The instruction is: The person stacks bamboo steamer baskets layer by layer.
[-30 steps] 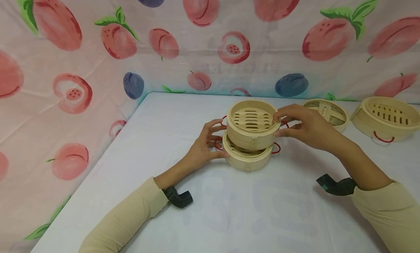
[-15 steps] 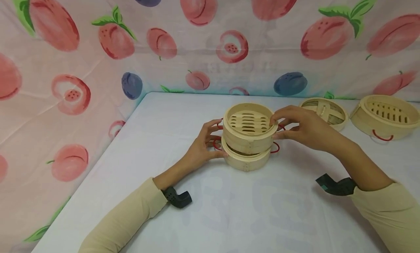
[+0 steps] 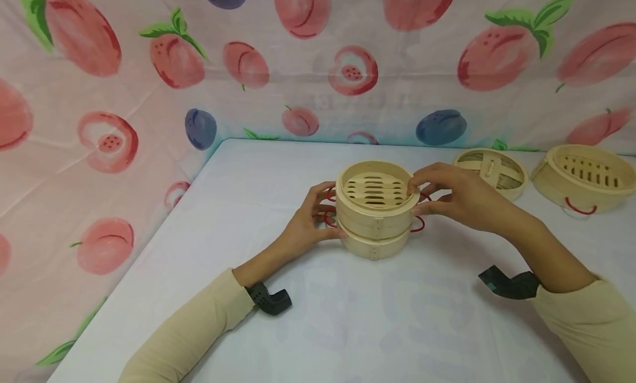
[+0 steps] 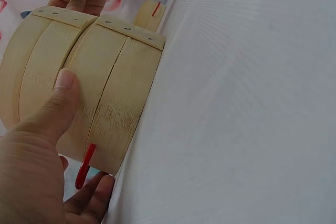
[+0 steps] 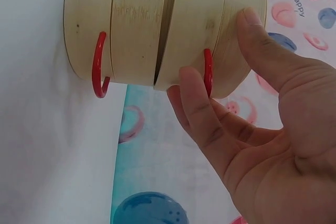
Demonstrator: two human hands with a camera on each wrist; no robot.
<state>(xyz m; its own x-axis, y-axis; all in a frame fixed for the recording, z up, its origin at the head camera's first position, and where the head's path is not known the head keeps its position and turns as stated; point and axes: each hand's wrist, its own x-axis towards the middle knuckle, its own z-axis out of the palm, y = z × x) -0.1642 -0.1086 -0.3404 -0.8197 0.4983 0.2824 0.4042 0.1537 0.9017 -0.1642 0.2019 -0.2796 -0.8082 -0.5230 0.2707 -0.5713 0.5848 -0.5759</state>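
Note:
Two round bamboo steamer baskets are stacked in the head view, each with red side handles. The upper basket (image 3: pixel 379 224), with a slotted base inside, sits on the lower basket (image 3: pixel 375 248); in the right wrist view a narrow dark gap (image 5: pixel 167 30) shows between them. My right hand (image 3: pixel 459 195) pinches the upper basket's right rim, forefinger inside, thumb outside. My left hand (image 3: pixel 309 220) holds the lower basket's left side, with its thumb (image 4: pixel 62 98) at the seam between the tiers in the left wrist view and its other fingers spread behind, partly hidden.
A woven bamboo lid (image 3: pixel 492 170) lies behind my right hand. To its right stands a larger-looking slotted steamer basket (image 3: pixel 581 192) with a red handle. White cloth (image 3: pixel 387 322) covers the table, and a fruit-print curtain (image 3: pixel 308 68) hangs at the back and left.
The upper basket has come down from a tilted position and moved slightly left with my right hand, closing most of the gap over the lower basket. My left hand has stayed in place.

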